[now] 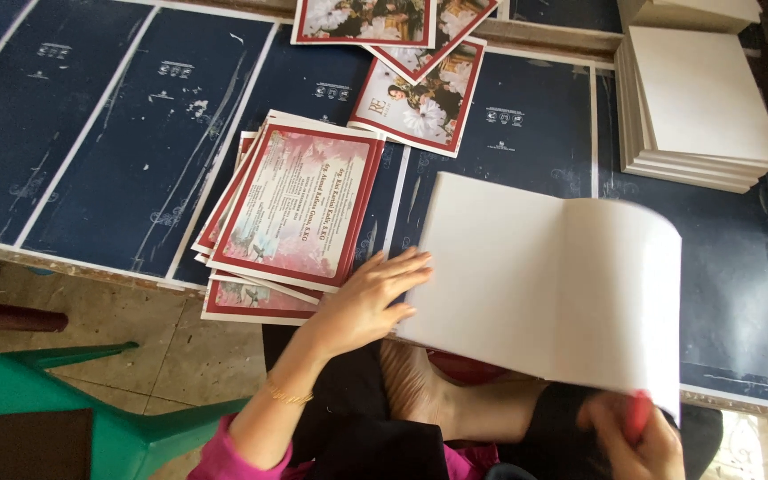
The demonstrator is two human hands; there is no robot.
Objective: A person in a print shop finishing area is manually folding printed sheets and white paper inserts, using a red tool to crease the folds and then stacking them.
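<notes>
A large white sheet [544, 276], bent over in a soft fold, lies on the dark blue work surface [135, 133] near its front edge. My left hand [371, 298] rests flat on the sheet's left edge with fingers spread. My right hand [637, 440] is at the sheet's lower right corner, closed around a small red object [637, 416] under the paper's edge. Just left of my left hand sits a fanned pile of red-bordered printed cards [291, 209].
A stack of white boards [700, 98] stands at the back right. Several floral photo cards [420, 93] lie at the back centre. A green plastic chair [91, 400] stands on the tiled floor at lower left. My legs are below the table edge.
</notes>
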